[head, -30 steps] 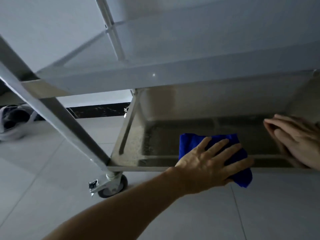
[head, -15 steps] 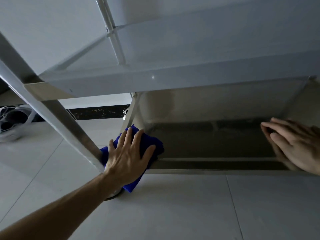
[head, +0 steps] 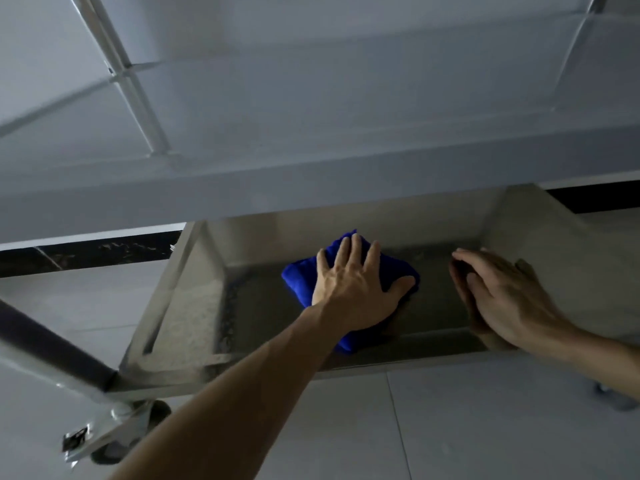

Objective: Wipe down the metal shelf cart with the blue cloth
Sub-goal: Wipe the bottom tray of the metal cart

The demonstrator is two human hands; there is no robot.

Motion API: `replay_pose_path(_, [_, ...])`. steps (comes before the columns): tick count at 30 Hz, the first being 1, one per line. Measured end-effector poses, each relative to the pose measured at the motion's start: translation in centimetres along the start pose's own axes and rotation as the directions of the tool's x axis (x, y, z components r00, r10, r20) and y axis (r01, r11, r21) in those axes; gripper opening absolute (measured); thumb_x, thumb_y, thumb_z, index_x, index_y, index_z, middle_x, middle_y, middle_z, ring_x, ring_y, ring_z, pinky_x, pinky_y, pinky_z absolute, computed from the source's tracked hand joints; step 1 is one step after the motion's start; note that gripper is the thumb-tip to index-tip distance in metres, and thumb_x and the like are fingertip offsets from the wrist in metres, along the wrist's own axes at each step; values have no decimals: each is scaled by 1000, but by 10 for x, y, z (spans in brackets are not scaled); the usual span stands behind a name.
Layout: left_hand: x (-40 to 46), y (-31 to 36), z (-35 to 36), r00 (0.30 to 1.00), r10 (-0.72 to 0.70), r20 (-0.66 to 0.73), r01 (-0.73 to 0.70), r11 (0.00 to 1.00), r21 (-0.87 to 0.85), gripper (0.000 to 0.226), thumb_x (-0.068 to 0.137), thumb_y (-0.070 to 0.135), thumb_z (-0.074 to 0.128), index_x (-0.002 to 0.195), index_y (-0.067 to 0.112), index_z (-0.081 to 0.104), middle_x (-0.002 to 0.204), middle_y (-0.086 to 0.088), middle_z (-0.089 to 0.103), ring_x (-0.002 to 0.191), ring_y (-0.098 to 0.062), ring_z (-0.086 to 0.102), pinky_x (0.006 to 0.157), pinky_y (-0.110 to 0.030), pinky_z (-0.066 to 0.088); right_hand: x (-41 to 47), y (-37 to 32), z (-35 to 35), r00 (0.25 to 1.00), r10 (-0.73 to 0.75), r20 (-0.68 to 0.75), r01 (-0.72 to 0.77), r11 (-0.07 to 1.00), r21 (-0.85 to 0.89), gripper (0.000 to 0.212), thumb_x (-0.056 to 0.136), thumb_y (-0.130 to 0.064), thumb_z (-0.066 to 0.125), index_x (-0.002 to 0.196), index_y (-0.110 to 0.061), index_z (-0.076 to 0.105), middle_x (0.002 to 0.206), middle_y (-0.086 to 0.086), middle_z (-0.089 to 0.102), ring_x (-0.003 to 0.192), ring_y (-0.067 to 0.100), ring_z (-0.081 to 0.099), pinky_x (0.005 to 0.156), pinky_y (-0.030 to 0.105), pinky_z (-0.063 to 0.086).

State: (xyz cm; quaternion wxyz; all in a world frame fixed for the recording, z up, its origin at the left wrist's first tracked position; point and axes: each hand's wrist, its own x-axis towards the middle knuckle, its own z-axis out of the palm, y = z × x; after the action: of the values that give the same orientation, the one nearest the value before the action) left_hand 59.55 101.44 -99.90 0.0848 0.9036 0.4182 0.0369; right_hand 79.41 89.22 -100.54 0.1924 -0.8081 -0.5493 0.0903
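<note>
Head view: the stainless-steel shelf cart (head: pixel 180 306) is seen from above, its upper shelf (head: pixel 311 140) overhanging the tray-like bottom shelf. The bright blue folded cloth (head: pixel 301 277) lies on the floor of the bottom shelf, near its middle. The left hand (head: pixel 356 292) presses flat on the cloth, fingers straight and spread, thumb out to the right. The right hand (head: pixel 502 299) rests on the bottom shelf to the right of the cloth, apart from it, fingers straight and together, holding nothing. A black caster wheel (head: pixel 114 452) sits on the pale tiled floor (head: pixel 485 427) at lower left.
</note>
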Motion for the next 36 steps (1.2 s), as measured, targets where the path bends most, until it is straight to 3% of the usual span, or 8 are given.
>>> replay_pose_path(6, [-18, 38, 8, 964, 261, -45, -265, 955, -133, 90, 85, 77, 32, 152, 17, 20, 162, -1, 20, 148, -16, 13, 120, -42, 3, 2, 4, -7, 993, 110, -37, -96, 958, 271, 41, 106, -18, 33, 137, -36, 53, 136, 5, 57, 113, 32, 55, 89, 38, 47])
replay_pose_path(10, [-47, 26, -8, 913, 405, -52, -405, 881, -247, 89, 82, 74, 49, 150, 23, 23, 157, 3, 29, 143, -11, 20, 119, -30, -1, 0, 2, -13, 998, 68, -13, -60, 946, 320, 36, 105, -12, 41, 133, -28, 58, 142, 0, 56, 123, 21, 53, 101, 37, 43])
replay_pose_path(14, [-74, 2, -17, 845, 529, -85, -528, 849, 36, 107, 69, 84, 51, 152, 29, 12, 162, 2, 13, 148, -20, 11, 119, -58, 2, -4, -6, -22, 999, -47, 27, 40, 973, 226, 31, 105, -20, 45, 133, -27, 58, 143, -3, 55, 132, 18, 49, 112, 48, 33])
replay_pose_path(17, [-94, -12, -17, 802, 597, -22, -576, 782, 240, 113, 63, 74, 68, 152, 31, 13, 158, -5, 21, 144, -30, 25, 114, -60, 20, -11, -13, -26, 988, -153, 23, 147, 972, 182, 30, 104, -27, 46, 131, -28, 58, 139, -7, 55, 133, 13, 46, 113, 47, 32])
replay_pose_path(19, [-103, -15, -15, 807, 590, -23, -563, 780, 273, 100, 70, 51, 78, 150, 31, 22, 150, -7, 33, 140, -28, 35, 110, -54, 36, -18, -18, -26, 967, -255, -2, 251, 950, 188, 30, 103, -27, 48, 130, -25, 60, 135, -8, 54, 130, 11, 47, 112, 39, 35])
replay_pose_path(23, [-106, -19, -21, 765, 629, -135, -613, 777, 142, 57, 86, 24, 69, 137, 27, 44, 139, 2, 52, 136, -20, 43, 109, -45, 41, -33, -25, -28, 893, -444, 76, 423, 884, 200, 34, 103, -36, 46, 134, -29, 58, 137, -14, 48, 130, -4, 39, 110, 15, 29])
replay_pose_path(29, [-109, 1, -45, 852, 416, -318, -493, 842, -220, 30, 90, 22, 61, 120, 25, 60, 108, 11, 69, 94, -3, 62, 82, -17, 49, -53, -28, -35, 828, -510, 231, 471, 858, 207, 57, 96, -64, 25, 143, -39, 47, 148, -23, 39, 139, -10, 26, 115, 18, 23])
replay_pose_path(36, [-126, 42, -90, 861, 133, -492, -374, 820, -433, 17, 88, 36, 61, 98, 27, 70, 75, 21, 68, 71, 5, 63, 56, -3, 42, -82, -55, -69, 848, -495, 191, 388, 824, 413, 60, 77, -75, 64, 128, -54, 41, 122, -29, 53, 111, -3, 56, 83, 12, 49])
